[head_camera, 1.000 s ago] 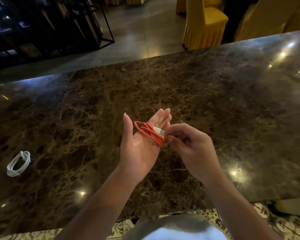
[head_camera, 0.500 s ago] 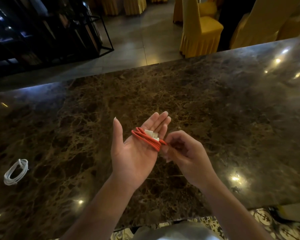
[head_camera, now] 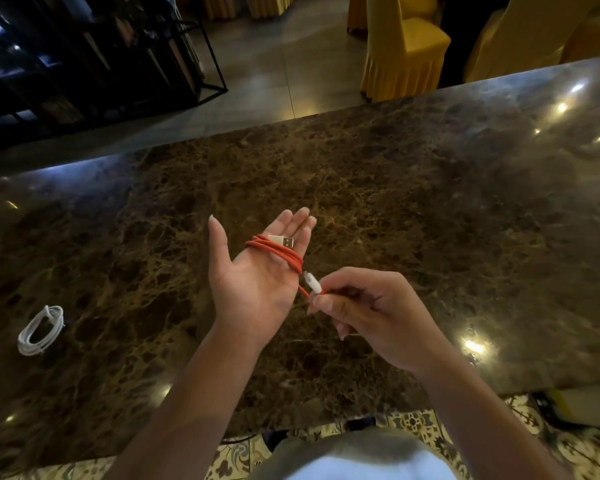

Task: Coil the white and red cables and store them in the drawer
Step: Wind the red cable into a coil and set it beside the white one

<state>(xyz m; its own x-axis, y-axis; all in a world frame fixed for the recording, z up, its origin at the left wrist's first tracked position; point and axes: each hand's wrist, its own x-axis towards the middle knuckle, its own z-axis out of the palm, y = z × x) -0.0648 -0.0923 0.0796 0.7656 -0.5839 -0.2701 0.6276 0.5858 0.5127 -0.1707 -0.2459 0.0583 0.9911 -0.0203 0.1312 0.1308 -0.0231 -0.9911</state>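
Observation:
My left hand (head_camera: 253,275) is held palm up over the marble table, fingers straight. The red cable (head_camera: 278,252) is wound in several loops around its fingers, and a white USB plug lies across them near the tips. My right hand (head_camera: 371,313) sits just right of the left palm, fingers pinched on the cable's other white plug (head_camera: 311,281), with a short red tail running back to the loops. The white cable (head_camera: 40,330) lies coiled on the table at the far left, apart from both hands. No drawer is in view.
The dark brown marble table (head_camera: 413,202) fills most of the view. Behind its far edge stand yellow-covered chairs (head_camera: 406,50) at the right and a black metal shelf (head_camera: 94,53) at the left. Patterned floor tiles show below the near edge.
My right hand has pulled down and away from the loops, drawing the white plug end out to the right. My left hand has stayed open with the coil on it.

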